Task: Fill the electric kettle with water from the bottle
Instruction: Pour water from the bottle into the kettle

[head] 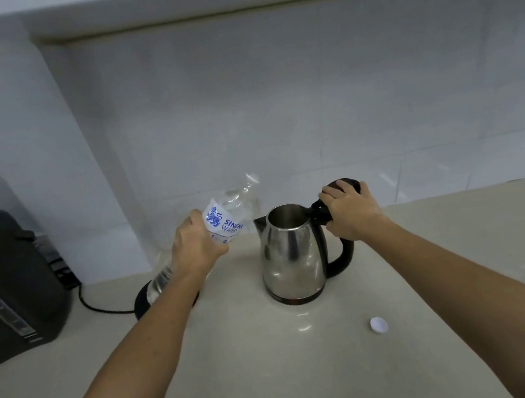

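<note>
Head view: the left hand (197,244) grips a clear water bottle (228,220) round its label, tilted with the neck pointing up and right, its mouth just left of the kettle (292,252), not over the opening. Between the two hands, the kettle stands upright on the table (285,386), lid (349,183) swung back. The right hand (351,210) is curled round the top of its black handle (346,254). A white cap (378,324) lies on the table, well apart from both hands
</note>
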